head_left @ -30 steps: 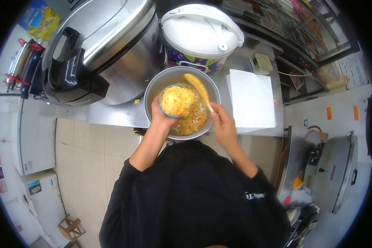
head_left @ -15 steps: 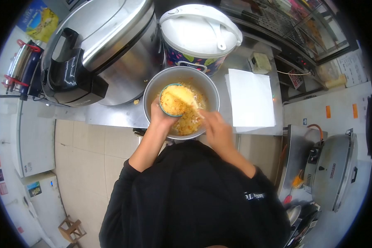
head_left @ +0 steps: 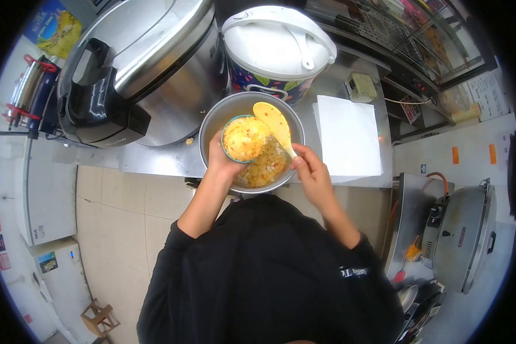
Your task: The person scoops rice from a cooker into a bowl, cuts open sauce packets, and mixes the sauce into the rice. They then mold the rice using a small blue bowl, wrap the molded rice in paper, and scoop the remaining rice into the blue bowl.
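Observation:
My left hand [head_left: 223, 156] is wrapped round a small teal-rimmed bowl [head_left: 224, 150] heaped with yellow fried rice [head_left: 244, 139]. It holds the bowl over the left part of a large round metal pot [head_left: 212, 112]. More of the rice lies in the bottom of the pot. In my right hand [head_left: 311, 172] is the handle of a yellow rice paddle [head_left: 274, 122], closed between thumb and fingers. The paddle's blade points up and left, just right of the bowl, with bits of rice stuck on it.
Behind the pot stand a big steel rice cooker [head_left: 175, 80] and a patterned container with a white lid [head_left: 269, 49]. White paper sheets [head_left: 350, 137] lie to the right on the steel counter [head_left: 155, 163]. A glass-fronted cabinet [head_left: 418, 34] is at back right.
The paddle has moved off the rice in the bowl to its right side, and its blade is now plainly seen. My right hand has shifted slightly right; the left hand stays put.

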`<state>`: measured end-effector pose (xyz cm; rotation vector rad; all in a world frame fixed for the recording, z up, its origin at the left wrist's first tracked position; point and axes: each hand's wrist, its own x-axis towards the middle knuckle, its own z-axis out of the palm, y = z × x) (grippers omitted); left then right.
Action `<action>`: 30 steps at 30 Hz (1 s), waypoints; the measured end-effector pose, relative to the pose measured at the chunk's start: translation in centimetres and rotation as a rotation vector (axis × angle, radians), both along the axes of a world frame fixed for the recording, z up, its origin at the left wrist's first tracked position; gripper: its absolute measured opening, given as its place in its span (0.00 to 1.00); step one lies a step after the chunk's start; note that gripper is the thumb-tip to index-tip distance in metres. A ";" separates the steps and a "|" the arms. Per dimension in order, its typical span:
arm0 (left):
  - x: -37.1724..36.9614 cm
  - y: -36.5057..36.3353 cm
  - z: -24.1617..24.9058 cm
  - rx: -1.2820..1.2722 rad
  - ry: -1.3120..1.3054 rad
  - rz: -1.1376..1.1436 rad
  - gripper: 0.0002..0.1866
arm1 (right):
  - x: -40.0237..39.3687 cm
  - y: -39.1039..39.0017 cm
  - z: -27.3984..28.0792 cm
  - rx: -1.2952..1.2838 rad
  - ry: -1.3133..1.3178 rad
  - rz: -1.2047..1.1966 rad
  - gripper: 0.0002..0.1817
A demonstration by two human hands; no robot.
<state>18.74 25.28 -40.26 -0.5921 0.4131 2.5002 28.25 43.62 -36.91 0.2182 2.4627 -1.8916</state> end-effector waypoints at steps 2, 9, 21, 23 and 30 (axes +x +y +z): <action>0.0 0.1 -0.1 0.011 0.004 0.017 0.22 | 0.0 -0.5 0.0 0.237 0.270 0.012 0.14; -0.1 0.6 -0.4 0.022 0.018 0.014 0.22 | 1.2 -2.3 0.7 0.665 0.415 0.085 0.18; 0.0 0.4 -0.4 -0.013 -0.047 0.053 0.22 | 0.3 -1.3 -1.6 0.251 0.308 -0.025 0.14; 0.1 0.7 -0.1 -0.019 -0.067 0.090 0.22 | 0.7 -1.8 -0.3 0.393 0.322 0.027 0.15; 0.1 1.2 0.4 -0.074 -0.081 0.136 0.23 | 1.0 -2.9 -1.3 0.357 0.342 0.026 0.17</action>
